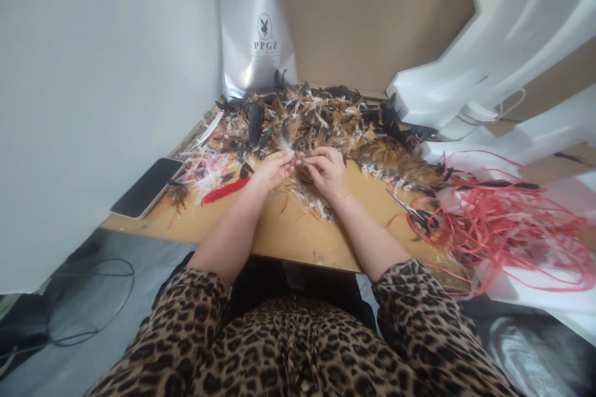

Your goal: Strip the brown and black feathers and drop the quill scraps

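My left hand pinches a small feather with a pale, fluffy base, which points up and away from me. Close beside it, my right hand has thumb and forefinger pressed together near the feather's lower end; what they grip is too small to make out. Both hands are over the front middle of the wooden table. Behind them spreads a large heap of brown, black and white feathers. More feather bits lie just below my hands.
At the left are a phone, pink and white shreds and a red strip. Scissors and a tangle of pink ribbon are at the right. A silver bag stands behind the heap.
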Tool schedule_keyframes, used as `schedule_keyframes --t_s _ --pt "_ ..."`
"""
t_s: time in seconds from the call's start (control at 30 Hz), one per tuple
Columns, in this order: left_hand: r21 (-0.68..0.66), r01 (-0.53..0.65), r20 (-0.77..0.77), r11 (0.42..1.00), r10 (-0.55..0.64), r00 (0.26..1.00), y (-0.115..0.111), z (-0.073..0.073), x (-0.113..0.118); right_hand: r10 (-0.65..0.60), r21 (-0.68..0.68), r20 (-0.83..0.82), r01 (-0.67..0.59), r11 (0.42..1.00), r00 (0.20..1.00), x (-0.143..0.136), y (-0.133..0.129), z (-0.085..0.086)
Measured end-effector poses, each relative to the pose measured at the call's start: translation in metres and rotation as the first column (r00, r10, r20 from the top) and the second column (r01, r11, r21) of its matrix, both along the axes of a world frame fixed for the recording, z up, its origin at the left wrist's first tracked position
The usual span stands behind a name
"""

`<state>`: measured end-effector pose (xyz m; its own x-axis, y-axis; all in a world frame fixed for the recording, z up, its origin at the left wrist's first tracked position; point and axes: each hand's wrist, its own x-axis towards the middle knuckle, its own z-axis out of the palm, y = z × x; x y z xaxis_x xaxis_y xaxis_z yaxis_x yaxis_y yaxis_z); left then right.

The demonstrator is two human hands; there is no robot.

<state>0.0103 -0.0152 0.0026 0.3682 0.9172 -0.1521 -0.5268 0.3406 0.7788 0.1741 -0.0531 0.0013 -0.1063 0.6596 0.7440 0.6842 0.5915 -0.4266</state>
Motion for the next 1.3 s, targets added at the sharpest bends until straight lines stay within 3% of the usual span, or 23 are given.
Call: schedule_keyframes --t_s 0.1,0.2,0.3,0.4,0.53,0.67,0.8,0.93,1.3 --pt "0.11 -0.059 -0.068 0.992 0.067 0.995 0.003 -0.002 -0.002 0.069 -0.056 -0.166 -0.079 0.995 0.984 -0.003 0.0 0.002" --pt "0.219 -0.088 -0.142 0.972 0.121 0.982 0.002 -0.001 -0.001 0.019 -0.227 -0.462 -0.139 0.964 0.887 -0.002 0.002 0.006" --pt "0.309 -0.097 -0.251 0.946 0.179 0.951 -0.001 0.002 0.002 -0.1 -0.474 -0.647 -0.295 0.83 0.756 -0.001 0.005 0.008" --pt "0.368 -0.081 -0.311 0.926 0.205 0.928 -0.003 0.003 0.005 -0.102 -0.572 -0.713 -0.492 0.656 0.694 0.0 0.007 0.006" --pt "0.356 -0.061 -0.29 0.933 0.172 0.941 -0.005 0.002 0.008 -0.076 -0.559 -0.763 -0.597 0.576 0.642 -0.002 0.009 0.002" --pt "0.209 -0.051 -0.211 0.977 0.096 0.973 -0.006 0.002 0.008 -0.098 -0.532 -0.799 -0.621 0.575 0.593 -0.003 0.008 0.003" --pt "0.087 0.005 -0.157 0.996 0.009 0.988 -0.005 0.001 0.006 -0.154 -0.467 -0.851 -0.59 0.658 0.502 -0.003 0.009 0.006" --pt "0.07 0.046 -0.165 0.996 -0.034 0.986 -0.005 -0.002 0.006 -0.161 -0.44 -0.867 -0.573 0.692 0.471 -0.003 0.01 0.004" --pt "0.064 0.077 -0.179 0.995 -0.065 0.982 -0.008 -0.002 0.01 -0.165 -0.411 -0.888 -0.577 0.706 0.43 -0.013 0.009 -0.001"
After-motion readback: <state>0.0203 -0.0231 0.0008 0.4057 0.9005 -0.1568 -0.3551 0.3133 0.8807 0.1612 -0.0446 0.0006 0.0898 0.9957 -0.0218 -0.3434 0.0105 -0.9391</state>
